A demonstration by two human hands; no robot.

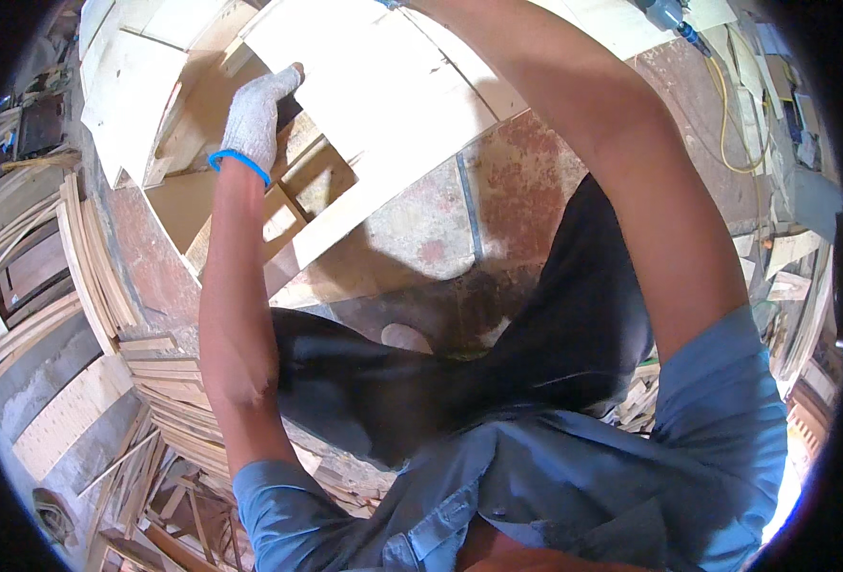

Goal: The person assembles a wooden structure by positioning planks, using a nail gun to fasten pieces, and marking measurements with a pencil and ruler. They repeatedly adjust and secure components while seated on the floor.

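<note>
My left hand (253, 116), in a pale knit glove with a blue cuff, grips the edge of a pale wooden panel (383, 91). Its thumb tip shows bare at the panel's edge, while the other fingers are partly hidden. Under and beside the panel is a box-like wooden frame (181, 208) with open compartments and inner slats. My right arm (598, 95) reaches across the panel to the top edge of the view. Only a bit of blue cuff shows there; the right hand itself lies out of sight.
A blue-grey air tool (664, 13) with a yellow hose (723, 124) is at the top right. Stacked wooden strips (88, 257) and offcuts (178, 405) crowd the left side. More scrap wood (791, 250) lies at right, around the stained floor (526, 181).
</note>
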